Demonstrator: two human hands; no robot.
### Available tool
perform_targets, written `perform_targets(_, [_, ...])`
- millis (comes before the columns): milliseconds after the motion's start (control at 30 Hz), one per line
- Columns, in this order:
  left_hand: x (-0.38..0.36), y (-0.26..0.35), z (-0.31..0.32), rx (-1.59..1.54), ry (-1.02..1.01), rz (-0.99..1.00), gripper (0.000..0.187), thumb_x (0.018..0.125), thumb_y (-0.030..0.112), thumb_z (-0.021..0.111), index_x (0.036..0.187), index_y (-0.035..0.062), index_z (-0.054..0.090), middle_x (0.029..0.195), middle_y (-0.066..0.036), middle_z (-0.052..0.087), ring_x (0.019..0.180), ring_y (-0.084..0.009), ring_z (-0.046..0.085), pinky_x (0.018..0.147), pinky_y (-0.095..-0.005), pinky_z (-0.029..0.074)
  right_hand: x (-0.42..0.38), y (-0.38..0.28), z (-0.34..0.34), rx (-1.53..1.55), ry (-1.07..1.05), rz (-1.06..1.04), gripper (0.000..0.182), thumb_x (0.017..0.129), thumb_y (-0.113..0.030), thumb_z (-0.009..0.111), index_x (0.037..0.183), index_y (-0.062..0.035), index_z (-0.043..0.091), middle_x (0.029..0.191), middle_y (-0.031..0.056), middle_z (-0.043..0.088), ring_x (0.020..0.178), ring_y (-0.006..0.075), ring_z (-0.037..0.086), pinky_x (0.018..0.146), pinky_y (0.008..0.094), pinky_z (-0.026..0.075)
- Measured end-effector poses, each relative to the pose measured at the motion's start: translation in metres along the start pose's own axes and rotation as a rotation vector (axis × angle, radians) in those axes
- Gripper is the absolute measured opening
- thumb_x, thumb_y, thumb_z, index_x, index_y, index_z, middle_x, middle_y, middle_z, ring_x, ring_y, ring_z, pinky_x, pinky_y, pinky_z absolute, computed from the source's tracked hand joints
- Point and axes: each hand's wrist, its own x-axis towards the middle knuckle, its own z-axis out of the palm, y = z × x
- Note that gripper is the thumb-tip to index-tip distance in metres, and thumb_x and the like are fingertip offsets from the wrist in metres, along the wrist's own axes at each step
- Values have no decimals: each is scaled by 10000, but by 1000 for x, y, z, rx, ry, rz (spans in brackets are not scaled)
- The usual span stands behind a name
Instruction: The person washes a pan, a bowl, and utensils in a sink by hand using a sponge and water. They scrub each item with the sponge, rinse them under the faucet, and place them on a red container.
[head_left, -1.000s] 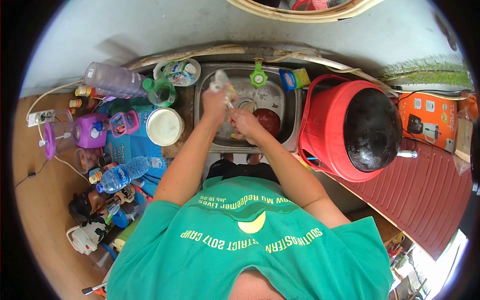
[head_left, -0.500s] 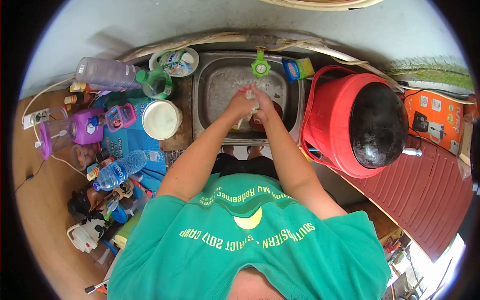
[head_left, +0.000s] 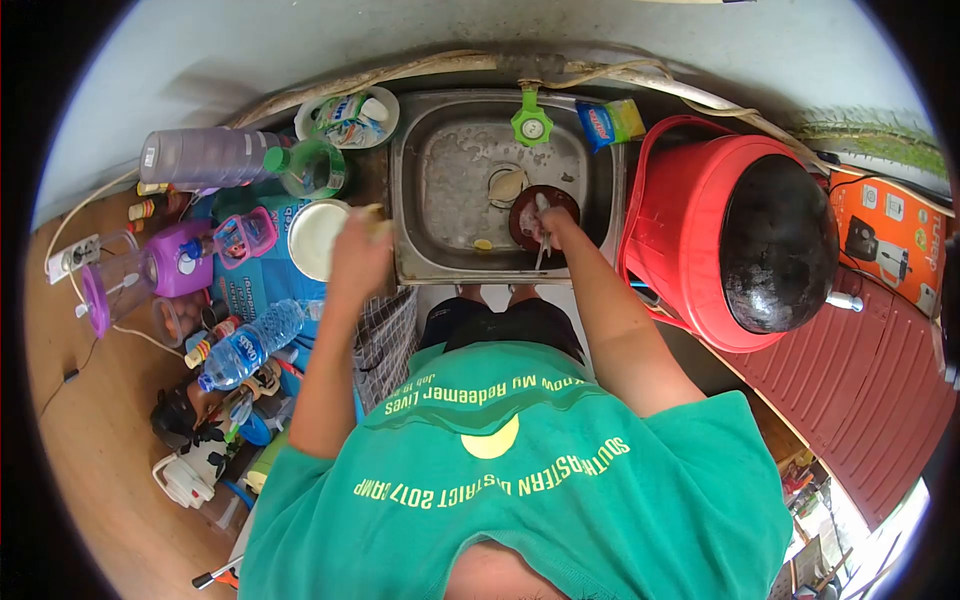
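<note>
My left hand (head_left: 360, 248) is smeared by motion beside the white tub (head_left: 318, 240), left of the sink; something yellowish shows at its fingers. Over the reddish-brown bowl (head_left: 527, 205) in the steel sink (head_left: 455, 145), my right hand (head_left: 558, 226) is closed on something pale and glistening that I cannot make out. A thin whitish piece (head_left: 542, 256) hangs below its fingers. One beige piece (head_left: 508, 186) lies by the drain, and a small yellow piece (head_left: 483, 244) rests near the sink's front edge.
A green tap (head_left: 531, 125) juts over the sink's back, with a blue-yellow packet (head_left: 611, 123) beside it. The big red bucket (head_left: 683, 230) stands at the right. Bottles, a plate (head_left: 385, 102) and a purple blender (head_left: 180, 257) crowd the left.
My hands were together over the sink and are now apart. The left has moved left to the tub; the right has gone down to the brown bowl. The beige piece now shows by the drain.
</note>
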Motion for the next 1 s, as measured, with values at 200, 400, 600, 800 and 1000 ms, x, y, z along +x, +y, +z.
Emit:
perform_targets(200, [14,-62,-35,322,-134,93,387,795,89,617,1155,-33,546,1009,-307,643,981,-455,617,879,-510,485,-16,-1,3,-1250,307,-388,298,848,-125,560,1091,-17,696,958,227,697,938,371,685,797,492,552])
perform_targets(400, [56,-100,7,499,-272,-98,235,738,66,641,961,-8,649,954,-284,669,948,-440,641,841,-523,509,-79,-64,53,-1435,439,-801,245,811,-151,581,970,-42,732,1001,199,698,979,372,668,855,447,537])
perform_targets(600, [54,-129,12,490,-233,-106,245,762,56,604,992,17,681,983,-251,681,918,-432,649,827,-484,521,29,-61,93,-1722,222,-1055,187,842,-134,572,912,-41,718,997,184,698,967,358,674,811,435,551])
perform_targets(800, [12,-14,-71,214,-207,-169,305,836,43,599,1138,17,630,1096,-226,667,951,-415,648,855,-432,514,21,-67,98,-1543,196,-1017,143,833,-133,596,859,-9,663,934,200,685,944,372,671,775,468,546])
perform_targets(1000, [32,37,27,-381,137,185,393,857,83,629,1228,3,531,989,-251,670,912,-443,652,811,-453,510,-60,-72,112,-1055,143,-917,241,794,-162,623,955,17,603,1000,218,669,863,379,664,744,470,530])
